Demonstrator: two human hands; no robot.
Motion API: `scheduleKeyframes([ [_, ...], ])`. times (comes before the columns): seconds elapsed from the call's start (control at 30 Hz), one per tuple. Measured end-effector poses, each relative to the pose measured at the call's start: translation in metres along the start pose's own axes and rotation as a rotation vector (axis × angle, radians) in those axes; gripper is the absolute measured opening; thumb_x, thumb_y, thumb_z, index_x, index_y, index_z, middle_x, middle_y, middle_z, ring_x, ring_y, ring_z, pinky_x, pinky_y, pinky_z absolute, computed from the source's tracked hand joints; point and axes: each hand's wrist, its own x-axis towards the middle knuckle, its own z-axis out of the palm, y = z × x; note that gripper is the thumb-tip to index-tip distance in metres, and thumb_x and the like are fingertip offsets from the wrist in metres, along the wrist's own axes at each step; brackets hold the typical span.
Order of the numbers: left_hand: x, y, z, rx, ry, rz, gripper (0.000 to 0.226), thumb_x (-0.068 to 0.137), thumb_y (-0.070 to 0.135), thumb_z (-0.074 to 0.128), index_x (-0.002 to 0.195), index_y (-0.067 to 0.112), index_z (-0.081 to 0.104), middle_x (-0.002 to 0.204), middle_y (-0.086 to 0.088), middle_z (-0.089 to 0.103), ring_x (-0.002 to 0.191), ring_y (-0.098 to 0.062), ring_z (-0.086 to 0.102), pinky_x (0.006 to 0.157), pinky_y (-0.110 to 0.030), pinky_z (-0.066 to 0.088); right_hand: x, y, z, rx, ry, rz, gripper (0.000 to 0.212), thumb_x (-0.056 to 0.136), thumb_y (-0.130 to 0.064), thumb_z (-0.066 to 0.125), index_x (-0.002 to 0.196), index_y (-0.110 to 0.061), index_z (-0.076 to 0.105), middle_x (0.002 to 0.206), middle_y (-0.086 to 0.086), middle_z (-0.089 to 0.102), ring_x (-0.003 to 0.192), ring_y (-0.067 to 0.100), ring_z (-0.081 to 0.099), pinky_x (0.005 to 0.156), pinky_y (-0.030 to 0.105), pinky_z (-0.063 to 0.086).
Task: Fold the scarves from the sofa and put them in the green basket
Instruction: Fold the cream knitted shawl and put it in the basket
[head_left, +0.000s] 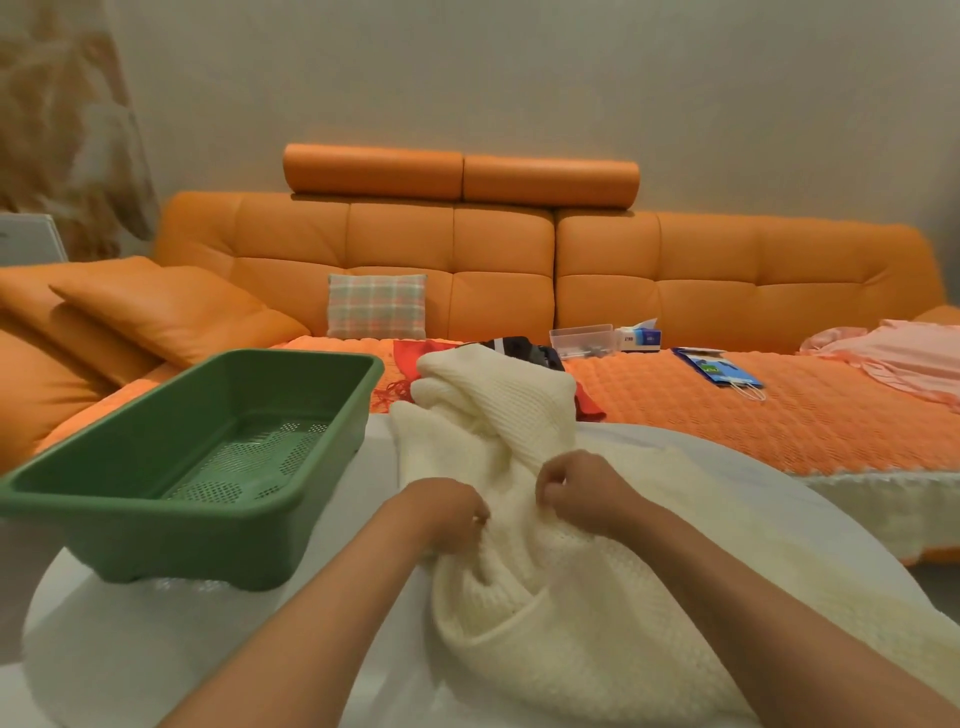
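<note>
The cream knitted scarf (566, 639) lies bunched across the white counter (130, 649) in the lower centre of the frame. Its far end is heaped up towards the sofa's seat edge, and its near end spreads to the lower right. Both hands are clamped on it at the middle. The left hand (447, 512) and right hand (582, 491) sit close together, each with fingers curled and pinching a ridge of the knit.

The step in hand looks like finding an edge or corner so the first fold can begin; which edge is held I cannot tell, as the folds hide it. The next move would call for drawing the hands apart to pull the cloth flat, then laying one half squarely over the other.

The green basket (171, 551) stands on the counter at the left, just beside the scarf, with nothing in it. Behind, on the orange sofa (498, 270), a red cloth (408, 358) and a dark one (524, 348) wait, probably further scarves.
</note>
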Motion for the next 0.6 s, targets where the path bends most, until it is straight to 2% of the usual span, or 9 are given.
scheduleKeyframes([
  [0.07, -0.01, 0.001, -0.009, -0.012, -0.126, -0.12, 0.037, 0.092, 0.03, 0.055, 0.127, 0.02, 0.061, 0.124, -0.002, 0.064, 0.111, -0.023, 0.061, 0.09, -0.032, 0.047, 0.019, 0.002, 0.004, -0.041, 0.213, -0.048, 0.019, 0.086, -0.02, 0.061, 0.103, -0.028, 0.067, 0.116, -0.007, 0.063, 0.101, 0.011, 0.06, 0.084, 0.026, 0.05],
  [0.17, -0.022, -0.009, -0.017, -0.181, -0.236, -0.225, 0.026, 0.087, 0.038, 0.06, 0.09, 0.013, 0.064, 0.087, -0.002, 0.067, 0.08, -0.021, 0.065, 0.078, -0.033, 0.053, 0.045, 0.004, 0.015, -0.207, 0.224, -0.037, 0.07, 0.085, -0.038, 0.068, 0.147, -0.033, 0.036, 0.156, 0.0, 0.028, 0.142, 0.022, 0.032, 0.108, 0.044, 0.04],
  [0.23, -0.019, -0.017, -0.018, -0.229, -0.158, -0.207, 0.027, 0.088, 0.036, 0.056, 0.091, 0.012, 0.068, 0.088, 0.0, 0.071, 0.074, -0.018, 0.067, 0.076, -0.033, 0.054, 0.059, 0.005, 0.023, -0.338, 0.194, 0.04, 0.09, 0.087, -0.044, 0.067, 0.157, -0.036, 0.01, 0.165, 0.003, 0.008, 0.15, 0.027, 0.018, 0.115, 0.052, 0.033],
  [0.27, -0.015, -0.021, -0.017, -0.22, -0.068, -0.192, 0.026, 0.09, 0.033, 0.054, 0.094, 0.013, 0.069, 0.092, 0.001, 0.072, 0.076, -0.017, 0.067, 0.077, -0.033, 0.055, 0.066, 0.008, 0.027, -0.369, 0.179, 0.073, 0.094, 0.088, -0.044, 0.066, 0.158, -0.037, 0.003, 0.165, 0.006, 0.012, 0.148, 0.029, 0.023, 0.114, 0.052, 0.034],
  [0.3, -0.01, -0.024, -0.015, -0.196, 0.044, -0.181, 0.024, 0.091, 0.032, 0.051, 0.095, 0.016, 0.069, 0.096, 0.003, 0.071, 0.081, -0.017, 0.066, 0.079, -0.034, 0.056, 0.07, 0.011, 0.029, -0.381, 0.163, 0.09, 0.093, 0.09, -0.04, 0.064, 0.158, -0.037, 0.001, 0.16, 0.008, 0.027, 0.142, 0.029, 0.035, 0.111, 0.05, 0.039],
  [0.37, 0.003, -0.027, -0.011, -0.185, 0.261, -0.164, 0.023, 0.093, 0.031, 0.049, 0.101, 0.023, 0.068, 0.103, 0.009, 0.068, 0.094, -0.015, 0.063, 0.084, -0.036, 0.055, 0.074, 0.018, 0.03, -0.361, 0.175, 0.074, 0.075, 0.094, -0.023, 0.056, 0.157, -0.037, 0.017, 0.138, 0.004, 0.056, 0.12, 0.025, 0.056, 0.102, 0.043, 0.046],
  [0.47, 0.017, -0.021, -0.01, -0.327, 0.446, -0.105, 0.028, 0.095, 0.027, 0.049, 0.12, 0.032, 0.061, 0.114, 0.012, 0.061, 0.106, -0.012, 0.058, 0.088, -0.034, 0.051, 0.074, 0.018, 0.024, -0.219, 0.304, 0.003, 0.051, 0.093, -0.006, 0.049, 0.137, -0.031, 0.058, 0.131, -0.003, 0.062, 0.118, 0.022, 0.058, 0.1, 0.035, 0.046],
  [0.53, 0.023, -0.013, -0.012, -0.369, 0.541, -0.054, 0.041, 0.094, 0.024, 0.053, 0.133, 0.034, 0.051, 0.126, 0.012, 0.054, 0.112, -0.012, 0.056, 0.09, -0.037, 0.05, 0.067, 0.009, 0.01, -0.095, 0.375, -0.064, 0.042, 0.092, -0.003, 0.05, 0.12, -0.025, 0.071, 0.117, -0.002, 0.065, 0.107, 0.019, 0.059, 0.088, 0.027, 0.047],
  [0.6, 0.028, -0.003, -0.017, -0.389, 0.623, -0.031, 0.058, 0.092, 0.025, 0.059, 0.144, 0.036, 0.037, 0.141, 0.01, 0.041, 0.119, -0.016, 0.053, 0.087, -0.041, 0.052, 0.052, -0.005, -0.011, 0.087, 0.424, -0.108, 0.038, 0.09, 0.001, 0.048, 0.101, -0.023, 0.075, 0.099, 0.001, 0.068, 0.087, 0.015, 0.06, 0.071, 0.021, 0.046],
])
